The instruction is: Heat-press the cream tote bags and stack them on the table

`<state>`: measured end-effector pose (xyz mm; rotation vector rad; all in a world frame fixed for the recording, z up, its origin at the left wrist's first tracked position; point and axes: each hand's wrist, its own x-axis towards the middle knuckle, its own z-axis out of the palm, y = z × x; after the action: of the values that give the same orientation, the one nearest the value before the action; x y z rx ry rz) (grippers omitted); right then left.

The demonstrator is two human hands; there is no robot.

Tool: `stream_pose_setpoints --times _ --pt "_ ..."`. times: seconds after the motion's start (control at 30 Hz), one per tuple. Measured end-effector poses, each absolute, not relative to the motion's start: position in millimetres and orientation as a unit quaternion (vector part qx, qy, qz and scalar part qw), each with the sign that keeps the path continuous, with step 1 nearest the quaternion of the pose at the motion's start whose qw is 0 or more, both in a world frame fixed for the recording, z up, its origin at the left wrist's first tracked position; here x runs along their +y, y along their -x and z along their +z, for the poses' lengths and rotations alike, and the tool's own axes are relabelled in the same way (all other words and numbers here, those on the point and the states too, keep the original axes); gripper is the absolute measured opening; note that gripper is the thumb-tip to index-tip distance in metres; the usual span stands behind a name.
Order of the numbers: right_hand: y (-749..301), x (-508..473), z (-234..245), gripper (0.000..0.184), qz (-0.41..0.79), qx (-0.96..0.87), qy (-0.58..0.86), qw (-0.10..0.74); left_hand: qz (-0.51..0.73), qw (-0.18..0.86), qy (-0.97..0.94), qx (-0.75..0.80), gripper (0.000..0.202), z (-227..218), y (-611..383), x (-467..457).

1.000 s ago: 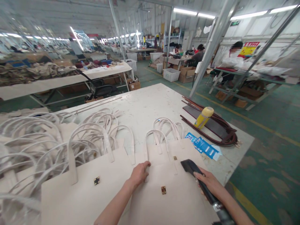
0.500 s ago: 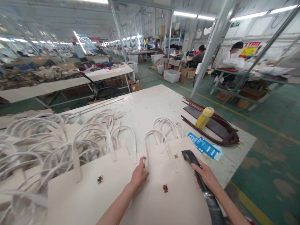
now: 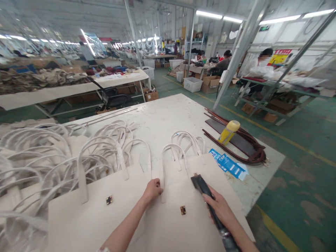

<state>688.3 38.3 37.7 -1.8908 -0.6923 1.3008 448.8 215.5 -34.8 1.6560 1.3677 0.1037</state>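
A cream tote bag with a small gold clasp plate lies in front of me, its looped handle pointing away. My left hand pinches this bag at its upper left edge, beside the handle's base. In my right hand is a black clipper-like tool, gripped round its body, with a thick dark hose trailing towards me. The tool's flat head rests over the bag's upper part, close to another small clasp plate on a bag underneath. Whether the head touches the fabric, I cannot tell.
More cream bags with wrapped handles pile up on the left. To the right on the white table are a yellow bottle, brown straps and a blue packet. A metal post stands beyond; people sit at other tables.
My right hand has brought the black clipper-like tool left and towards me, across the bag. My left hand has shifted slightly left, its fingers now drawn closer together.
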Motion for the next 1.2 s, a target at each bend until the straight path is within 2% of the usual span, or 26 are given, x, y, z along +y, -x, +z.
stream_pose_setpoints --times 0.17,0.27,0.43,0.63,0.73,0.87,1.0,1.2 --pt "-705.7 21.1 40.1 0.059 0.509 -0.234 0.754 0.342 0.037 0.550 -0.630 0.547 0.016 -26.0 -440.0 215.3" --pt "-700.4 17.7 41.5 0.061 0.495 -0.244 0.761 0.340 0.031 0.572 -0.607 0.550 0.008 -21.4 -439.0 219.9" --pt "-688.1 4.5 39.7 0.063 0.525 -0.272 0.738 0.327 0.024 0.568 -0.598 0.565 0.022 -20.2 -444.4 231.6" --pt "-688.4 -14.9 35.7 0.070 0.541 -0.264 0.733 0.316 0.011 0.554 -0.614 0.562 0.012 -19.9 -455.2 233.4" --pt "-683.4 -6.3 32.8 0.071 0.558 -0.274 0.721 0.304 -0.010 0.558 -0.636 0.533 0.020 -11.3 -462.3 230.5" --pt "-680.3 10.7 28.4 0.064 0.519 -0.273 0.728 0.354 -0.024 0.522 -0.688 0.503 0.018 12.8 -470.3 215.8" --pt "-700.9 6.8 33.7 0.070 0.444 -0.205 0.764 0.421 -0.003 0.466 -0.751 0.468 0.018 30.9 -464.2 167.0" --pt "-737.4 -23.9 57.2 0.077 0.385 -0.161 0.797 0.436 -0.081 0.336 -0.880 0.327 0.030 6.2 -451.6 83.8"
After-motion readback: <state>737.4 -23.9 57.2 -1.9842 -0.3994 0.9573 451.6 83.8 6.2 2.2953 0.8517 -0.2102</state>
